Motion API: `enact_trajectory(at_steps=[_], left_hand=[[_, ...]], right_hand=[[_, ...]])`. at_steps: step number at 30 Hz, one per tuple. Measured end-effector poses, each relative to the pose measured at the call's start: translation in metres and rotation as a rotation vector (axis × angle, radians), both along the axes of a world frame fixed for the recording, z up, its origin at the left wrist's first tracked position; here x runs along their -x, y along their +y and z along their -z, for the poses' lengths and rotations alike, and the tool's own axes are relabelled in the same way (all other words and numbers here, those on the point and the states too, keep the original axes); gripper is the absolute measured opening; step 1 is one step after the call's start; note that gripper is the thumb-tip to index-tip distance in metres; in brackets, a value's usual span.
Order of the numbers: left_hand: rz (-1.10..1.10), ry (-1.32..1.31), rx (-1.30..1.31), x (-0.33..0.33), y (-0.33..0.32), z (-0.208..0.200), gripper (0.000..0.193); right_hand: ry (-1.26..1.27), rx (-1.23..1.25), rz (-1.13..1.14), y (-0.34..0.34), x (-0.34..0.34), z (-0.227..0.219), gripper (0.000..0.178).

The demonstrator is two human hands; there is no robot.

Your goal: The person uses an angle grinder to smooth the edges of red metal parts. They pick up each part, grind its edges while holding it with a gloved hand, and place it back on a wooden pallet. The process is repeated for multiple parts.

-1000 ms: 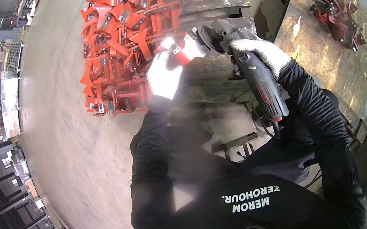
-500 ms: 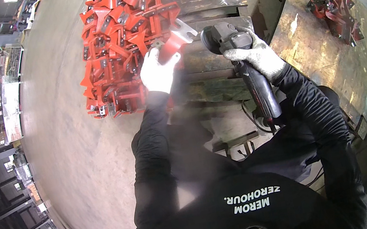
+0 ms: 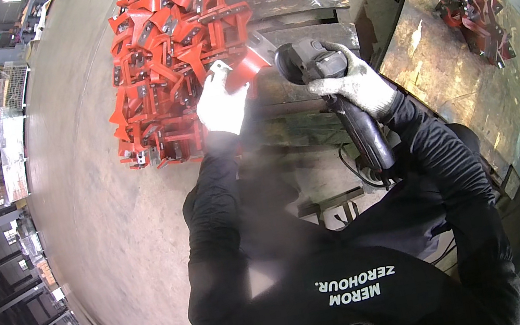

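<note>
Bracket [image 3: 250, 67] and angle grinder [image 3: 359, 127] meet almost nose to nose in the middle of my head view. My left grip [image 3: 221, 105], in a white glove that glares in the light, is pinching the red bracket at its lower left end, where a pale tab with a hole shows above the fingers. From there the red body slants up to the right and finishes in a bare grey end just beside the grinder's disc [image 3: 288, 63]; I cannot tell whether the two touch.

My right grip [image 3: 357, 82], gloved too, is closed around the grinder near its head, thumb on the near side and fingers over the far side. The tool's dark body slopes down toward the lap, and a black cord [image 3: 346, 167] loops beside its lower end.

Beyond the left grip I see a heap of red metal parts [image 3: 165, 61], jumbled together on the left part of a slatted wooden pallet [image 3: 294, 0]. The pallet's worn slats lie bare to the right of the heap. Farther right, well apart from both grips, a smaller cluster of dark red parts [image 3: 475, 23] sits on a scuffed wooden board [image 3: 445, 70]. Smooth grey floor [image 3: 91, 192] spreads out to the left.
</note>
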State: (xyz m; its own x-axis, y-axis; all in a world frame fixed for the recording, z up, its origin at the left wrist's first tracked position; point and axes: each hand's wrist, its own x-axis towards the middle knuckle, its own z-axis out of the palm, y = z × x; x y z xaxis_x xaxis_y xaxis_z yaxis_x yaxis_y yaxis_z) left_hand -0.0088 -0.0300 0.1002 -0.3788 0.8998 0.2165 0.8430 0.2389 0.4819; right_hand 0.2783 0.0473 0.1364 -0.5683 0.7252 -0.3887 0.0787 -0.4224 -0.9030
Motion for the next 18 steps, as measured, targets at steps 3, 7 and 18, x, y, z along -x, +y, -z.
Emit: enact_trajectory(at_steps=[3, 7, 18], left_hand=[[0.036, 0.050, 0.018, -0.001, 0.000, 0.000, 0.059], [0.024, -0.010, 0.037, -0.005, -0.001, -0.004, 0.057], [0.064, 0.002, -0.005, -0.008, -0.003, 0.011, 0.058]], right_hand=[[0.036, -0.011, 0.031, -0.002, 0.004, -0.001, 0.101], [0.102, -0.405, -0.060, 0.006, -0.003, 0.019, 0.102], [0.077, 0.043, 0.056, 0.003, 0.003, 0.004, 0.101]])
